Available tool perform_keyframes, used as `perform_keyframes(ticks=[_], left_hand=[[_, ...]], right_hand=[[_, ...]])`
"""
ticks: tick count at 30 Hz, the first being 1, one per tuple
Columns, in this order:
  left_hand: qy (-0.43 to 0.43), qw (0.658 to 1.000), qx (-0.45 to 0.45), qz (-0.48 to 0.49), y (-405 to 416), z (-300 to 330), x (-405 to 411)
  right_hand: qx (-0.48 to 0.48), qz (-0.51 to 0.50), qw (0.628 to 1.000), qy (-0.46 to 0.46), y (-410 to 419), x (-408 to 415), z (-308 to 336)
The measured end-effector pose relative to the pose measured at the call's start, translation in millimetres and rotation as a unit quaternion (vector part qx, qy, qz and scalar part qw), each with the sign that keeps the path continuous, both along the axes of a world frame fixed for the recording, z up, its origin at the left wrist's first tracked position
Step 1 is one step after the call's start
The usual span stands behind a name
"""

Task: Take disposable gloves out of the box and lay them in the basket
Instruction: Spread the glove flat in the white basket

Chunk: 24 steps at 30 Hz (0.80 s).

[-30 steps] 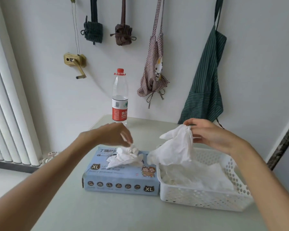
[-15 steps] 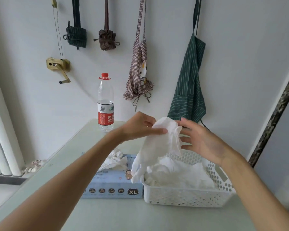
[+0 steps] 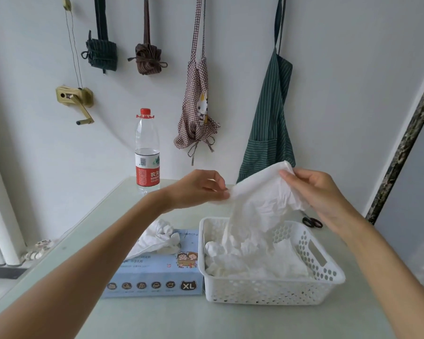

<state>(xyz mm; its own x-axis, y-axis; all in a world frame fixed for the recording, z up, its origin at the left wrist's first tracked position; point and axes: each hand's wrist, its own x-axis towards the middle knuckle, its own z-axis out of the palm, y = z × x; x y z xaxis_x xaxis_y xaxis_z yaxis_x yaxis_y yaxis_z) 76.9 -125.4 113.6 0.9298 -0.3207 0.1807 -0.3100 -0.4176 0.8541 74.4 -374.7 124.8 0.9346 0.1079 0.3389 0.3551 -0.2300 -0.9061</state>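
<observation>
A white disposable glove (image 3: 260, 206) hangs spread between both hands above the white perforated basket (image 3: 274, 291). My left hand (image 3: 198, 189) pinches its left edge and my right hand (image 3: 313, 189) pinches its upper right edge. The glove's lower end dips into the basket, onto several crumpled white gloves (image 3: 255, 263) lying inside. To the basket's left lies the light blue glove box (image 3: 154, 275) marked XL, flat on the table, with another white glove (image 3: 157, 238) sticking out of its top opening.
A water bottle (image 3: 147, 152) with a red cap stands at the table's far edge by the wall. Black scissors (image 3: 312, 222) lie behind the basket at the right. Aprons and cloth bundles hang on the wall. A radiator stands at the far left.
Both hands have spread apart, stretching the glove wider, and carried it rightward over the basket. Its lower end now reaches the pile inside.
</observation>
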Motion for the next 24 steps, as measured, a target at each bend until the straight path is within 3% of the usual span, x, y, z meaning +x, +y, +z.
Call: perform_keyframes(ticks=[4,8,10,12,14,16,18,21,24], left_hand=[[-0.016,0.999,-0.032,0.004,-9,2,1],[-0.103,0.993,0.045,0.034,-20,0,6],[-0.119,0.991,0.026,0.047,-27,-3,7],[-0.101,0.992,-0.035,0.065,-34,-4,6],[-0.060,0.992,-0.091,0.057,-37,-5,5],[-0.018,0.994,-0.107,0.023,-38,-7,6],[0.007,0.996,-0.094,0.001,-36,-8,7],[0.008,0.998,-0.059,0.020,-34,-13,13],[-0.025,0.998,-0.027,0.055,-36,-19,17]], right_hand=[[-0.044,-0.044,0.996,-0.071,-16,7,-1],[-0.130,-0.129,0.966,-0.180,-21,13,-12],[-0.137,-0.155,0.957,-0.205,-24,15,-15],[-0.096,-0.159,0.965,-0.184,-32,20,-19],[0.001,-0.128,0.987,-0.102,-40,22,-21],[0.058,-0.113,0.992,-0.014,-47,23,-21],[0.071,-0.101,0.992,0.017,-52,22,-21],[0.064,-0.101,0.993,-0.010,-54,20,-22],[0.017,-0.155,0.982,-0.106,-50,19,-19]])
